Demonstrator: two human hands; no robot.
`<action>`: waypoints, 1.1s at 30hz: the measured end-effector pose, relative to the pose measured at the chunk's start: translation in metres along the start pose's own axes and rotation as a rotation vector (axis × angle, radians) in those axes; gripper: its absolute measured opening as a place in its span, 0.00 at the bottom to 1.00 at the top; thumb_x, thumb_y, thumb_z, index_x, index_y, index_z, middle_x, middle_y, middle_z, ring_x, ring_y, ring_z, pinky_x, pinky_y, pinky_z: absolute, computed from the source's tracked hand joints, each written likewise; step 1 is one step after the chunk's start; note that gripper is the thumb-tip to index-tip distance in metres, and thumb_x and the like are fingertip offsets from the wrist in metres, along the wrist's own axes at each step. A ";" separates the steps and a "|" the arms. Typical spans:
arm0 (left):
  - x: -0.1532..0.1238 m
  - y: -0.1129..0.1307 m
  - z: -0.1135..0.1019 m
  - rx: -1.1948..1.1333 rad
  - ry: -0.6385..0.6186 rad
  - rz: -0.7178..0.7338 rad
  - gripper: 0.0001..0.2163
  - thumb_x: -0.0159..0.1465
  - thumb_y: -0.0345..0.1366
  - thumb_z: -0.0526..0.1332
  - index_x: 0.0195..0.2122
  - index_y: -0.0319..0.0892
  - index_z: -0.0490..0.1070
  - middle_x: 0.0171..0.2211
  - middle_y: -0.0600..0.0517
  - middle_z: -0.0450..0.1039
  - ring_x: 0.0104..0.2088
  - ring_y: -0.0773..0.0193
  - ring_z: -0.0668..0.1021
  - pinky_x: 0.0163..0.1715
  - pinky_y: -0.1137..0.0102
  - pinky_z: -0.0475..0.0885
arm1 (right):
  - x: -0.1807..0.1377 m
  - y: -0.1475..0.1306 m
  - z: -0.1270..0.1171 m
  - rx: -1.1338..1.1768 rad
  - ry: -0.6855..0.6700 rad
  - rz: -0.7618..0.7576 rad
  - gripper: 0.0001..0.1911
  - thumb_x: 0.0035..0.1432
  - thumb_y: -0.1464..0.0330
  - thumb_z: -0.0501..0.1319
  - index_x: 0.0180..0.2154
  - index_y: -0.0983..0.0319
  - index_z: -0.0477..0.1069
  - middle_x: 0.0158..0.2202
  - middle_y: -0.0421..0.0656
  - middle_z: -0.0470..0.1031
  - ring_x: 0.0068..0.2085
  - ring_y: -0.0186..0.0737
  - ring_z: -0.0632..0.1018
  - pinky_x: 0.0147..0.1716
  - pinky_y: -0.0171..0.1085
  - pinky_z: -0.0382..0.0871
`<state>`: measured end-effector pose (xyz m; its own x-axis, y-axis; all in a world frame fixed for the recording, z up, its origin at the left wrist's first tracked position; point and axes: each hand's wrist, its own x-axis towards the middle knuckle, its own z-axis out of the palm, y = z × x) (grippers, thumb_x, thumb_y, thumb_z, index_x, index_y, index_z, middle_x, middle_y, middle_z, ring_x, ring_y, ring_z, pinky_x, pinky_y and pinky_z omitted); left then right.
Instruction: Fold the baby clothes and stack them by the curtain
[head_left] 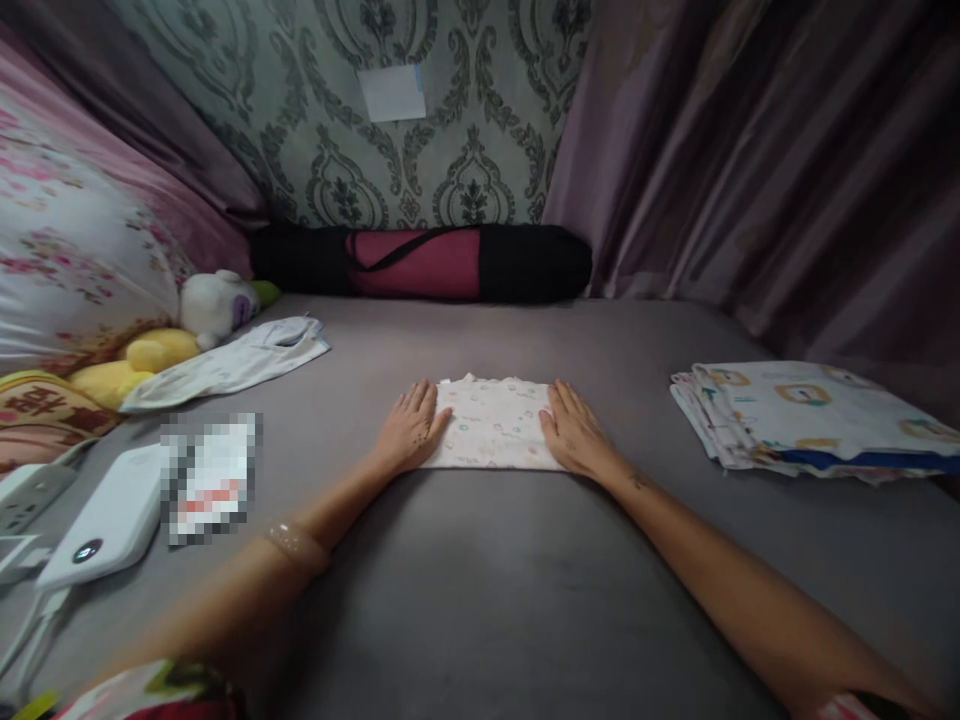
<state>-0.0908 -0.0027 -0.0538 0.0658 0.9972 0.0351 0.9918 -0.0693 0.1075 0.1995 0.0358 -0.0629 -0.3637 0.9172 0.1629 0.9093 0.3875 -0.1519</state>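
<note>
A folded white cloth [495, 425] with small pastel prints lies flat on the grey bed sheet [480, 580], in the middle of the view. My left hand [411, 425] rests flat on its left edge, fingers stretched forward and the thumb on the fabric. On the opposite edge lies my right hand [576, 428], also flat with its fingers extended and the thumb over the cloth. Neither hand grips the fabric. A slightly ruffled edge shows along the far side of the cloth.
Folded printed cloths [810, 410] are stacked at the right. On the left are a white power bank [112, 515] with cables, a blurred-out packet [214, 480], a loose white garment [232, 365] and plush toys [214, 305]. A black and red long bag [416, 262] lies along the wall.
</note>
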 end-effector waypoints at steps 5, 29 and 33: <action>-0.001 0.003 -0.008 0.022 -0.040 -0.013 0.32 0.69 0.50 0.35 0.66 0.32 0.51 0.67 0.38 0.47 0.67 0.50 0.52 0.64 0.56 0.50 | 0.002 -0.006 -0.011 -0.038 -0.056 0.025 0.34 0.66 0.60 0.39 0.64 0.79 0.51 0.67 0.59 0.49 0.67 0.52 0.54 0.64 0.48 0.48; 0.028 0.044 -0.012 -0.072 0.130 0.201 0.19 0.68 0.35 0.47 0.58 0.37 0.62 0.60 0.44 0.64 0.59 0.56 0.66 0.60 0.60 0.56 | 0.042 -0.091 -0.005 0.068 -0.064 -0.213 0.30 0.65 0.65 0.43 0.64 0.74 0.54 0.65 0.53 0.56 0.65 0.48 0.57 0.65 0.46 0.41; 0.031 0.040 -0.018 -0.109 0.079 0.194 0.18 0.67 0.35 0.47 0.56 0.40 0.65 0.57 0.45 0.67 0.56 0.56 0.70 0.57 0.60 0.62 | 0.042 -0.084 -0.010 0.101 -0.132 -0.211 0.30 0.65 0.64 0.41 0.64 0.73 0.54 0.65 0.53 0.56 0.65 0.47 0.57 0.65 0.46 0.43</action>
<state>-0.0511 0.0254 -0.0306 0.2409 0.9601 0.1424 0.9434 -0.2661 0.1981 0.1101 0.0407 -0.0334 -0.5723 0.8168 0.0733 0.7881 0.5725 -0.2260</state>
